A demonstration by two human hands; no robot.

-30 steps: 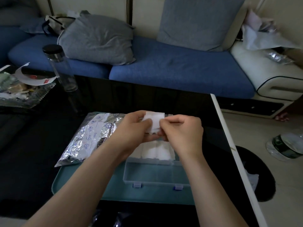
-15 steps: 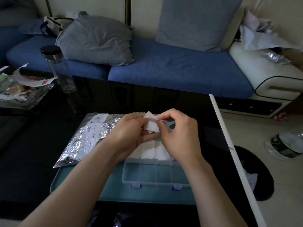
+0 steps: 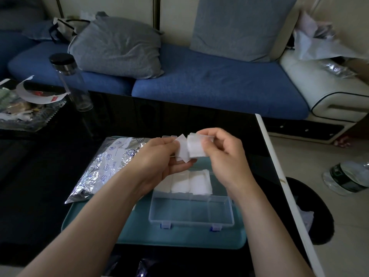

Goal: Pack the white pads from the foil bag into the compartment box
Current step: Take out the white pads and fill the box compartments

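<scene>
1. The left hand (image 3: 157, 158) pinches a single white pad (image 3: 182, 151) between thumb and fingertips. Its curled fingers hide the pad's left edge.
2. The right hand (image 3: 223, 154) grips a small stack of pads (image 3: 196, 146), thumb in front and fingers curled behind. The stack overlaps the single pad, and its layers are too blurred to count.
3. Both hands hold their pads in the air above the far side of the clear box (image 3: 191, 223).
4. The box lies on a teal tray (image 3: 179, 239). More white pads (image 3: 190, 181) fill its far row. The leftmost compartment is hidden behind the left wrist.
5. The near part of the box is see-through, with faint dividers and two blue clasps on the near edge. A clear plastic edge shows just behind the hands; most of it is covered, so I cannot tell what it is.
6. The foil bag (image 3: 105, 166) lies just left of the box, half on the tray and half on the black table (image 3: 36, 176). Its right end disappears behind the left hand, and its print is too small to read.
7. Farther left stand a clear bottle (image 3: 69, 82) with a black cap and a glass dish (image 3: 20, 118) of scraps, cut off by the frame.
8. Behind the table runs a blue sofa (image 3: 209, 82) with grey cushions (image 3: 117, 50).
9. On the floor at right lies a crushed plastic bottle (image 3: 347, 178), partly out of view.
</scene>
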